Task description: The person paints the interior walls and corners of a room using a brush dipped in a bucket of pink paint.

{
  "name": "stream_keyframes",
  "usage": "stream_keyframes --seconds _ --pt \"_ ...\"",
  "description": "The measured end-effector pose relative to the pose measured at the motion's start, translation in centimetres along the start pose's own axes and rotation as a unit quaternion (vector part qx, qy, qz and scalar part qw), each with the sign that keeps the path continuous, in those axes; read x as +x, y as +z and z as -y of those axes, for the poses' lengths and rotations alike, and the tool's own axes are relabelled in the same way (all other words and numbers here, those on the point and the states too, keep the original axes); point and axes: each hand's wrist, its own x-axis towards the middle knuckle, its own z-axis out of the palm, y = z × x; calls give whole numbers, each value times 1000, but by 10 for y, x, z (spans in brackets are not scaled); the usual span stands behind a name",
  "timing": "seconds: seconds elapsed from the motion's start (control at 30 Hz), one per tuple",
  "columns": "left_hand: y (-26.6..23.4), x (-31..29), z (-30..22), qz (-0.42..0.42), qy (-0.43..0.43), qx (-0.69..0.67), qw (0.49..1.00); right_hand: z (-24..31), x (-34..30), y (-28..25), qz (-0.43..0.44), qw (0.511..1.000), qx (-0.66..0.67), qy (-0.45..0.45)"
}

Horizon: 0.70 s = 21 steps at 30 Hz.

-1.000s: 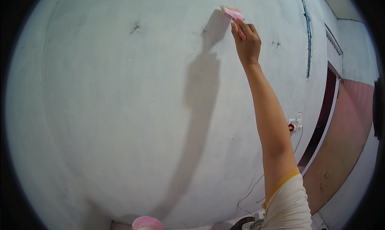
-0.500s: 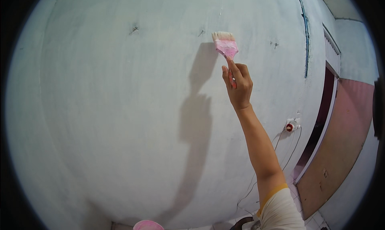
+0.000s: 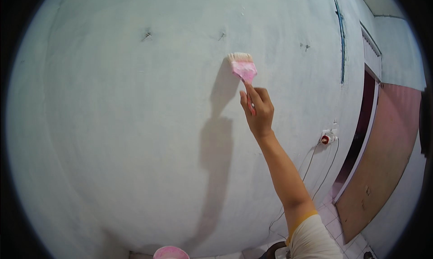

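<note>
1. A flat brush with a pink ferrule area and pale bristles is noted at the upper centre of the frame, bristles uppermost.
2. The brush's handle is pinched by the grip of the right hand, between thumb and fingers; the state of the left hand's grip cannot be told.
3. The bristles are held at the pale wall; firm contact cannot be confirmed. A shadow is cast to the left of the arm.
4. A pink-rimmed container is partly shown at the bottom edge, left of centre.
5. A socket with a red-fronted plug is observed at right of centre, with cords hanging below.
6. A pink-and-brown panel is seen at far right.
</note>
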Motion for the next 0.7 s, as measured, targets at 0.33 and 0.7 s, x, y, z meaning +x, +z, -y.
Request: stream_keyframes --seconds 0.33,0.7 --pt "-7 3 3 57 18 10 998 4 10 6 26 999 7 33" --pt "-5 12 11 37 13 -2 999 46 -44 -80 13 990 54 128"
